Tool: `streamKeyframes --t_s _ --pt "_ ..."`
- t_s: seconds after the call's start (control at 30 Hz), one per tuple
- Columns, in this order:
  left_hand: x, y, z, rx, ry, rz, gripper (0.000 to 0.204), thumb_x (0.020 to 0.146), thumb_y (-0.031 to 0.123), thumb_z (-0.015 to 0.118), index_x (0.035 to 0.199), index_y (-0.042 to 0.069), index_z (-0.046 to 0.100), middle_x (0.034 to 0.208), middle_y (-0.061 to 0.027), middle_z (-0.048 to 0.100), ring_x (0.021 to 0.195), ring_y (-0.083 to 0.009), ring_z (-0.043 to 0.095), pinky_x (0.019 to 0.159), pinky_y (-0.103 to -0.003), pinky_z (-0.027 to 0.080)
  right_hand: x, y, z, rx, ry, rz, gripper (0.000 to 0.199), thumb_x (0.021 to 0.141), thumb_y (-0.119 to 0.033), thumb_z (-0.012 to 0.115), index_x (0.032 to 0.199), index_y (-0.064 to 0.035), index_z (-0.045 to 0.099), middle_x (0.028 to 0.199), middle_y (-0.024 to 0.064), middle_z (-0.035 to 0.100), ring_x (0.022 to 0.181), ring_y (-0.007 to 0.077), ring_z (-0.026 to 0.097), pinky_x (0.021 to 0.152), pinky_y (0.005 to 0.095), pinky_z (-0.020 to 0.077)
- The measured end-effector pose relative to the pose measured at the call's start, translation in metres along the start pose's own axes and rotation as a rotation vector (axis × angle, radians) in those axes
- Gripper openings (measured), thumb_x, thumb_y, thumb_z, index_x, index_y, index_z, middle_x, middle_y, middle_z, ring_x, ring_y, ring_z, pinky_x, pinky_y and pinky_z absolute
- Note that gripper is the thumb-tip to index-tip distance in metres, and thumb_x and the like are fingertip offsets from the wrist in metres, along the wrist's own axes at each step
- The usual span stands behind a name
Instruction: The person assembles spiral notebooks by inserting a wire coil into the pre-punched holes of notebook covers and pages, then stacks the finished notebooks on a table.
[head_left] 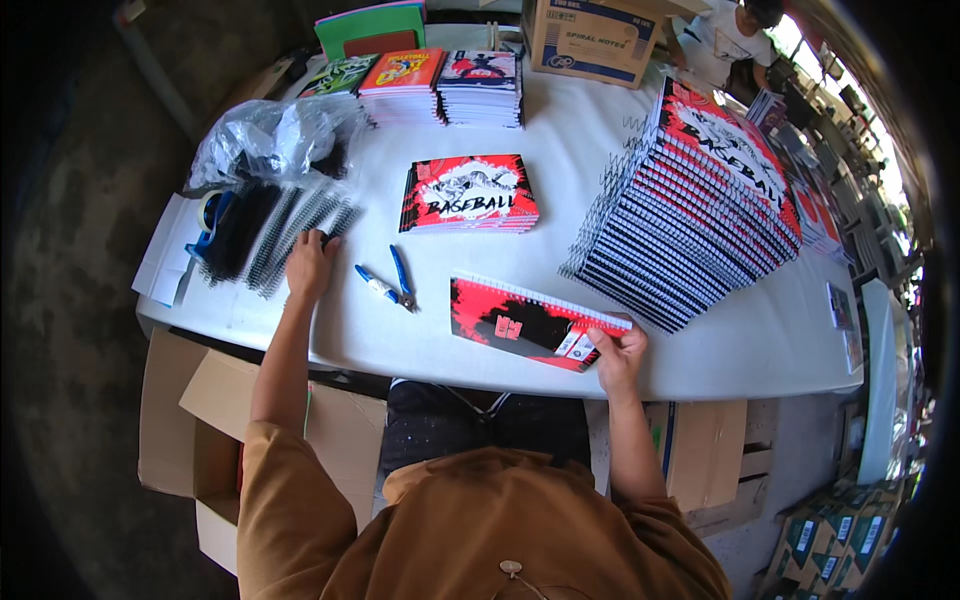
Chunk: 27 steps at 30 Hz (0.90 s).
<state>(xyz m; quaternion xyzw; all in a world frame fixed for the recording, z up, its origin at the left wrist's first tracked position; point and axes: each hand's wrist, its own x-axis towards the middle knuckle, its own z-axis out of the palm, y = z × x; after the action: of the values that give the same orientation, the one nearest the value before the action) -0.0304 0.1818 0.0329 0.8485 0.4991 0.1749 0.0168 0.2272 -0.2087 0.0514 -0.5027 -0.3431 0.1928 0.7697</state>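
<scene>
My right hand (617, 355) grips the right end of a red and black notebook (515, 325), tilted above the near table edge. A row of punched holes runs along its upper edge. At the left, my left hand (310, 265) pinches the end of a black spiral coil (326, 238) beside a heap of loose spiral binding coils (285, 235). Its fingertips are partly hidden. Between the hands lie blue-handled cutting pliers (392, 283), spread apart on the table. Beyond them is a short pile of red, white and black notebook covers (470, 195).
A tall stack of coil-bound notebooks (690, 200) stands at right. Behind the coils sits a clear plastic bag (270, 140), with a tape dispenser (205, 225) nearby. Notebook stacks (480, 90) and a cardboard box (590, 40) line the far side. Another person (725, 45) is beyond.
</scene>
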Motion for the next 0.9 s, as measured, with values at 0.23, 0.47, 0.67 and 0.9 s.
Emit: streamKeyframes --t_s 0.23,0.47,0.67,0.9 --pt "0.005 0.028 -0.039 -0.123 0.208 -0.054 0.032 0.072 0.04 0.069 0.08 0.009 0.069 0.08 -0.0065 0.063 0.073 -0.028 0.061 0.065 -0.04 0.046 0.002 -0.024 0.013 -0.075 -0.205 0.136 0.023 0.081 0.001 0.06 0.104 0.0032 0.058 0.103 0.0141 0.063 0.089 0.0124 0.059 0.08 0.0239 0.0457" --pt "-0.002 0.066 -0.084 -0.156 0.047 -0.107 0.033 0.074 0.038 0.067 0.086 0.008 0.068 0.081 -0.0102 0.065 0.076 -0.027 0.063 0.064 -0.036 0.047 0.008 -0.02 0.01 -0.229 -0.204 0.013 0.029 0.081 0.003 0.06 0.109 0.0023 0.059 0.101 0.0087 0.063 0.086 0.0093 0.059 0.077 0.0217 0.0464" --pt "-0.055 0.126 -0.094 -0.925 -0.517 0.453 0.025 0.092 0.021 0.045 0.103 0.0 0.054 0.078 -0.0041 0.052 0.068 -0.0117 0.046 0.064 -0.025 0.041 0.004 -0.021 0.009 -0.257 -0.182 0.027 0.027 0.078 0.005 0.063 0.105 0.001 0.063 0.093 0.0082 0.066 0.078 0.0072 0.059 0.072 0.021 0.0475" --pt "-0.072 0.138 -0.089 -0.887 -0.509 0.329 0.045 0.094 0.04 0.043 0.075 0.001 0.052 0.061 -0.0056 0.047 0.057 -0.0123 0.044 0.055 -0.028 0.039 0.003 -0.021 0.012 -0.274 -0.173 -0.007 0.026 0.077 0.005 0.063 0.104 0.001 0.063 0.097 0.0092 0.066 0.081 0.0077 0.059 0.073 0.0213 0.0476"
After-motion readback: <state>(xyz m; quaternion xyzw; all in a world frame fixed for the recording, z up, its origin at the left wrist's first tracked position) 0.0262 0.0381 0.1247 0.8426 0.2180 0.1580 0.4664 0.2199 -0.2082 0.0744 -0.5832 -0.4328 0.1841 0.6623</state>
